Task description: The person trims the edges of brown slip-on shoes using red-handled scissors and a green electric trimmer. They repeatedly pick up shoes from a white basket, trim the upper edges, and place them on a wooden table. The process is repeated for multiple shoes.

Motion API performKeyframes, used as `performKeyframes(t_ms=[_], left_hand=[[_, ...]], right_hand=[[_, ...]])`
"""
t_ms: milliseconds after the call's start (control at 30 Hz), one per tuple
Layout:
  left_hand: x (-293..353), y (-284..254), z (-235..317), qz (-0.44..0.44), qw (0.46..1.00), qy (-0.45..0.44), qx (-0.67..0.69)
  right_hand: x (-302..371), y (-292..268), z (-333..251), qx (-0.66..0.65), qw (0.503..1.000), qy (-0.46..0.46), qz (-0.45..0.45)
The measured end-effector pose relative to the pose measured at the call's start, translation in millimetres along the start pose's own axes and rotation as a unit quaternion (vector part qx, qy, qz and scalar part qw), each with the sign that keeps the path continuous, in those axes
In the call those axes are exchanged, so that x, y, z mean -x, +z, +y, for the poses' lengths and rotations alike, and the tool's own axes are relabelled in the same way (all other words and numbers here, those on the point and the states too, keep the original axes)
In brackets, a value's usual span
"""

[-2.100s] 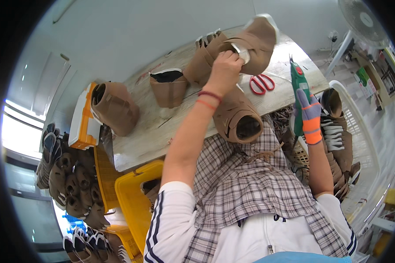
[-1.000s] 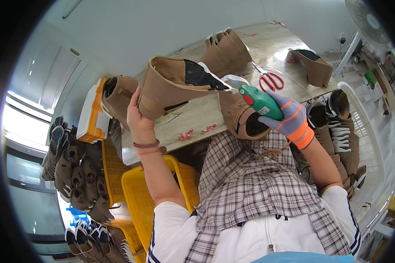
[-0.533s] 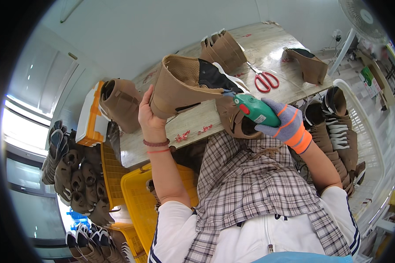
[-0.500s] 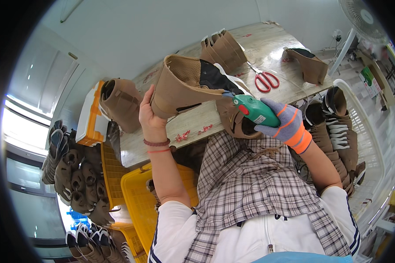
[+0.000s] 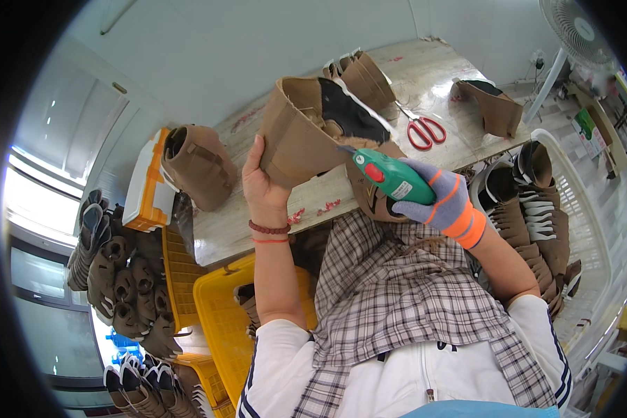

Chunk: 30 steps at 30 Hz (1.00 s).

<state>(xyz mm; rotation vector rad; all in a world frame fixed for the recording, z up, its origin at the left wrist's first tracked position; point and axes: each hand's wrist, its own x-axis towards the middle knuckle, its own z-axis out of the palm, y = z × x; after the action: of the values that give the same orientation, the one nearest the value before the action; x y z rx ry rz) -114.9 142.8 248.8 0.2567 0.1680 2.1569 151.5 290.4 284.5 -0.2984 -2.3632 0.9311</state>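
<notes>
Left hand [image 5: 266, 189] grips a brown boot [image 5: 306, 136] above the tabletop [image 5: 425, 83]; at its 3 o'clock, gloved right hand [image 5: 435, 202] clasps a green tool [image 5: 390, 175].

A boot upper [image 5: 306, 139] is held above the worktop [image 5: 425, 76], scissors [image 5: 425, 131] to its right, crates [image 5: 223, 320] lower left

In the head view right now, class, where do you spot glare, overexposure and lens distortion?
Head view: the window at left is blown out white; glare patches shine on the worktable near the red-handled scissors; fisheye bends the table's edge and leaves a black rim; the left hand, brown boot and gloved right hand with the green tool look sharp.
</notes>
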Motion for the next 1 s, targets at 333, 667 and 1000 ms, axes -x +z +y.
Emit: performKeyframes(t_ms=[333, 667, 1000], left_hand=[[13, 12, -34, -0.072, 0.966, 0.115, -0.220], [19, -5, -65, -0.039, 0.740, 0.255, -0.622], [17, -41, -72, -0.161, 0.557, 0.332, -0.744]], right_hand=[[-12, 5, -6, -0.088, 0.990, 0.106, 0.026], [-23, 2, -16, -0.123, 0.979, 0.144, 0.075], [-36, -5, -16, -0.156, 0.971, 0.155, 0.090]])
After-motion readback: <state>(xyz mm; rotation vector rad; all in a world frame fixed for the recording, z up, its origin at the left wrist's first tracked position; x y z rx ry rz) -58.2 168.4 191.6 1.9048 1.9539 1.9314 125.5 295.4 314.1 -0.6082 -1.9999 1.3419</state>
